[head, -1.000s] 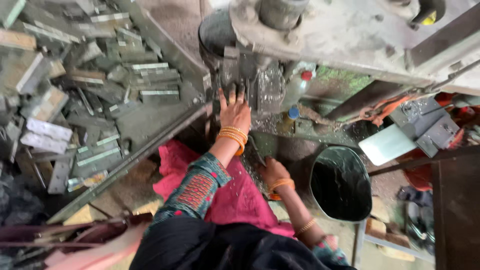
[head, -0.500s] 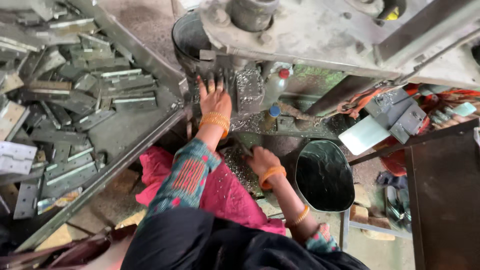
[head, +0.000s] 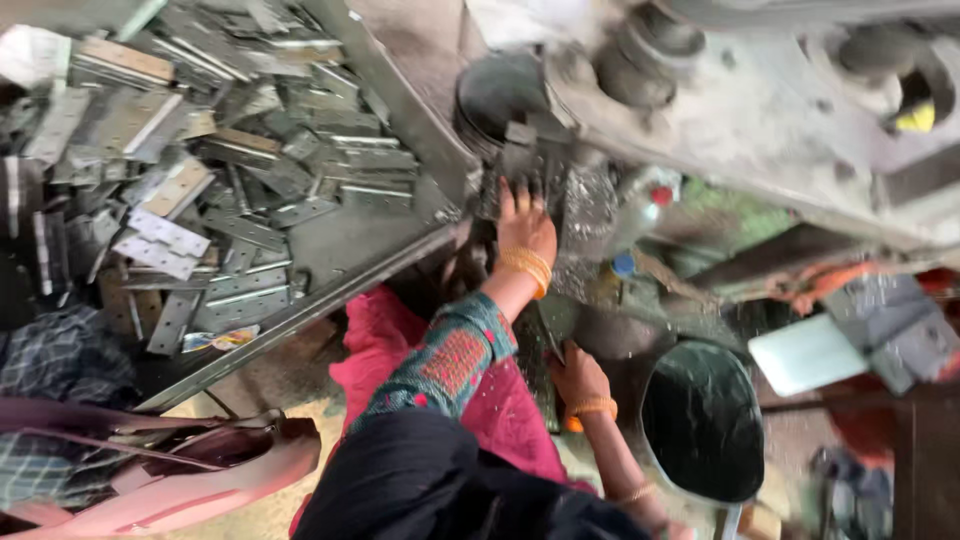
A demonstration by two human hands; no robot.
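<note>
Workshop press (head: 760, 110): left hand (head: 525, 225) on die; right hand (head: 578, 378) below.

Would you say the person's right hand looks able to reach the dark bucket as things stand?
Probably yes. The right hand sits low, just beside the dark bucket, with nothing visible between them. The left hand is up at the machine's die area, so it does not cross the path.
</note>
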